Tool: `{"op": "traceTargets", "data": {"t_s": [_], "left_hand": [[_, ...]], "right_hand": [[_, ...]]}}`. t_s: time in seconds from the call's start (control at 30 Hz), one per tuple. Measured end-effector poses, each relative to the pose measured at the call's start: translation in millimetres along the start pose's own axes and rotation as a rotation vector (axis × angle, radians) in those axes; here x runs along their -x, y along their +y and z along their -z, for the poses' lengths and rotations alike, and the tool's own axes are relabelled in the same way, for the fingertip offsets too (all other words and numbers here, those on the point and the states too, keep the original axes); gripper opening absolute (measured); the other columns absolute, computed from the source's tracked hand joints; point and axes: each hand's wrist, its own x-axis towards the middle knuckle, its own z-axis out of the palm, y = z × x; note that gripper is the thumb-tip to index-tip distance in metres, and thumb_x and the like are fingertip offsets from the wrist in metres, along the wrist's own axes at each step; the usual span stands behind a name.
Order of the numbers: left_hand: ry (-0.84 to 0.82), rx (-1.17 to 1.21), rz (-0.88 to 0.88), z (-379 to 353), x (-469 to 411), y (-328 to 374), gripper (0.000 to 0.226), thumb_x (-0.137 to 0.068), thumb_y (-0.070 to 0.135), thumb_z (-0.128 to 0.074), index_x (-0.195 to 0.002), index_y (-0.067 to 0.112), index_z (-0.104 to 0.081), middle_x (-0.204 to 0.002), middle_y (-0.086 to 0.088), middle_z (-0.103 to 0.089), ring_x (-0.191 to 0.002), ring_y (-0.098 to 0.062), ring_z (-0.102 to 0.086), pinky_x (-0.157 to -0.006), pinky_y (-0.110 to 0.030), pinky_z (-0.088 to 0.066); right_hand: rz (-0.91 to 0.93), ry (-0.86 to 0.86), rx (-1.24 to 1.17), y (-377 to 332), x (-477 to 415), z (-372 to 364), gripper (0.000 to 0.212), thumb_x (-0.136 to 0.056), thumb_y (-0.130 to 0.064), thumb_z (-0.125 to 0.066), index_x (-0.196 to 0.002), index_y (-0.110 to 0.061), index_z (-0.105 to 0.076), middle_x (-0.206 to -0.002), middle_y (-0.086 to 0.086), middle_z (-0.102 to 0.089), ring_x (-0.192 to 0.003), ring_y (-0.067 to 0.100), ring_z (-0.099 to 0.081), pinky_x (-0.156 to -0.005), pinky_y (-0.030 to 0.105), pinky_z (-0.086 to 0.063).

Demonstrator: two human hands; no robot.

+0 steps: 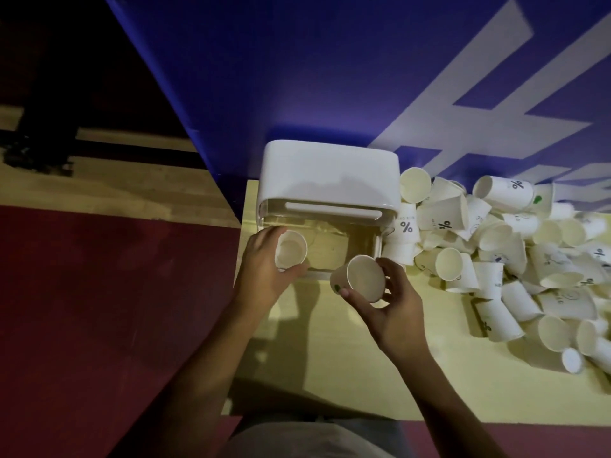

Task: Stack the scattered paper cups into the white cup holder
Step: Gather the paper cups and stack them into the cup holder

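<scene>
"Paper cups (496,252): are any in the white cup holder (330,173) yet?"

"Hardly. Its clear lower bay looks bare except at the left end, where the left grip (264,269) is curled round a first cup (291,249), mouth toward the camera (whether it sits inside the bay or only at its front edge, I cannot tell)."

"And the other grip?"

"The right grip (393,309) pinches a second cup (358,277) by rim and wall, just in front of the holder and apart from the first."

"So what's left?"

"Nearly everything, I'd judge. The heap lies tumbled on the surface (330,358) to the right of the holder, with a few cups against its side. Nesting these two would be the very start."
</scene>
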Motion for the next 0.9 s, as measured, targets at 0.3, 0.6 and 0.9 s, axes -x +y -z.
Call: {"op": "traceTargets", "data": {"t_s": [0.3, 0.6, 0.9], "left_hand": [[-0.111, -0.081, 0.079, -17.9, -13.6, -23.3, 0.077, -0.067, 0.040, -0.094, -0.133, 0.029, -0.056, -0.129, 0.009, -0.065, -0.116, -0.016, -0.062, -0.089, -0.036, -0.055], [-0.137, 0.265, 0.176, 3.4, 10.9, -26.5, 0.066, -0.089, 0.006, -0.074, -0.140, 0.038, -0.047, -0.119, 0.025, -0.066, -0.112, 0.010, -0.061, -0.090, -0.013, -0.049], [-0.034, 0.500, 0.313, 9.6, 8.0, -16.2, 0.026, -0.110, 0.027, -0.041, -0.116, 0.034, -0.066, -0.102, 0.017, -0.073, -0.097, 0.001, -0.068, -0.078, -0.016, -0.050]], "right_hand": [[0.097, -0.025, -0.015, -18.3, -17.0, -17.8, 0.073, -0.068, -0.051, -0.089, -0.128, -0.027, -0.056, -0.118, -0.019, -0.064, -0.109, 0.005, -0.063, -0.086, 0.032, -0.057], [0.315, -0.129, 0.058, -38.9, -33.3, -63.8, 0.083, -0.076, -0.049, -0.088, -0.141, -0.014, -0.050, -0.137, -0.004, -0.058, -0.123, 0.012, -0.057, -0.096, 0.029, -0.052], [0.368, -0.181, 0.208, -34.8, -44.7, -97.7, 0.079, -0.079, -0.055, -0.082, -0.141, -0.019, -0.048, -0.136, -0.005, -0.059, -0.119, 0.013, -0.059, -0.091, 0.028, -0.053]]}}
